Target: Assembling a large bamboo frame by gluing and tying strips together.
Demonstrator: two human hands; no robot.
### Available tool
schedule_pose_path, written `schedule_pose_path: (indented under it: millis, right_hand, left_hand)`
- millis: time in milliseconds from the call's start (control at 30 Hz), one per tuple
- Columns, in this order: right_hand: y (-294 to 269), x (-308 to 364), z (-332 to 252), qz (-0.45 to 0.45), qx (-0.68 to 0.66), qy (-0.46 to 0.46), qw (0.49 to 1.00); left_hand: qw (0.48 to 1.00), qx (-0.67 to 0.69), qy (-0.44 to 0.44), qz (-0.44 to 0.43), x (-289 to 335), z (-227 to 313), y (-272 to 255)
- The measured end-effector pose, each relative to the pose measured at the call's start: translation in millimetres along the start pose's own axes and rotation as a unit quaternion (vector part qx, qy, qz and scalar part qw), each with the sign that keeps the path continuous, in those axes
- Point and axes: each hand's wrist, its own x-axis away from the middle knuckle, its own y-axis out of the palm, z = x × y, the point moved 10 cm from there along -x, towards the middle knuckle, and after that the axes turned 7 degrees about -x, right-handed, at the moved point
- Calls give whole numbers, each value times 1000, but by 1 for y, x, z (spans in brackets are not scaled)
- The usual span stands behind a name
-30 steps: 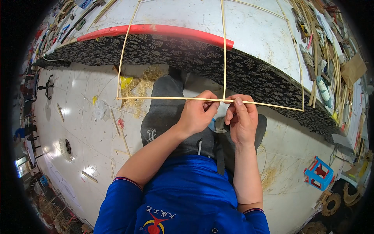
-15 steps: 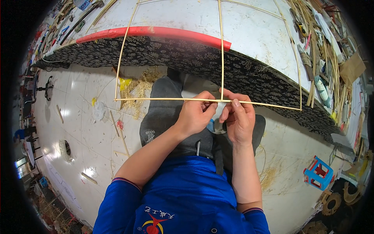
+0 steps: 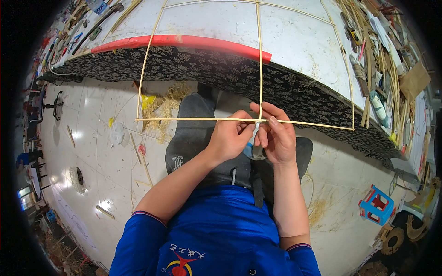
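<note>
Past the near edge of the desk [image 3: 207,23], the frame [image 3: 260,78] reaches over the lap, presumably for access to its joint [image 3: 260,120]. The left hand [image 3: 232,136] pinches the crossbar [image 3: 184,119] just beside it, apparently for steadiness; the right hand [image 3: 277,135], half open, has fingers about the joint, grip unverifiable.

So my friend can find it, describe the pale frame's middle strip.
Find the white table edged with red tubular padding. The thin, pale middle strip crosses the padding's right end. Unlike the outer strips, it ends at the right hand.
</note>
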Motion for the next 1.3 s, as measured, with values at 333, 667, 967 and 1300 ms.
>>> schedule_pose_path:
  millis: [333,667,967,1300]
  right_hand:
    - [-1,-1,1,3,15,-7,1000]
    - [-3,0,1,16,35,-10,999]
    - [-4,1,1,20,43,-12,999]
    - [-4,2,1,27,50,-13,998]
  left_hand:
    - [1000,15,22,13,1,3,-1]
    - [999,-13,27,29,-1,-10,-2]
    - [998,-33,22,48,-4,-13,-3]
    - [998,-19,6,65,-12,2,-9]
